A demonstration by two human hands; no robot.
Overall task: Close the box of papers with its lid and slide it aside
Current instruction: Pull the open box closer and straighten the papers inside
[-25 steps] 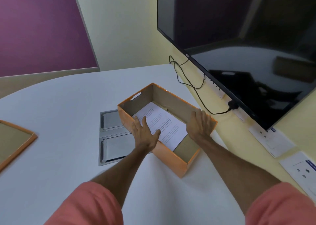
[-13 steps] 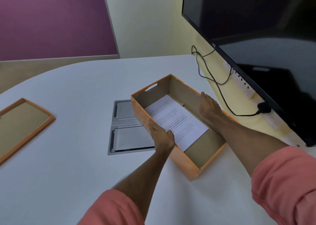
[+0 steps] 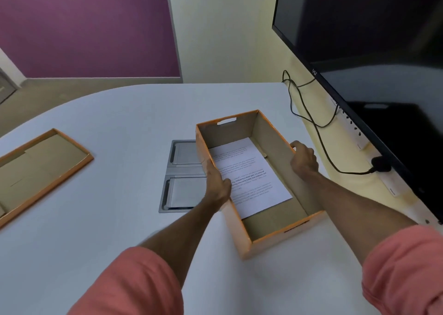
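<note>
Both hands clasp the open orange cardboard box [image 3: 271,240] of printed papers [image 3: 249,178], left hand [image 3: 217,186] and right hand [image 3: 303,161] on opposite long walls, while the shallow orange cardboard lid [image 3: 43,168] lies well off beyond the left hand, nearer to it.

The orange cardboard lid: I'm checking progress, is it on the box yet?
No, the orange cardboard lid lies inside-up on the white table, far left of the open orange box.

clear: table [image 3: 115,113] left of box [image 3: 242,238] | blocked: lid [image 3: 43,171] far-left
</note>
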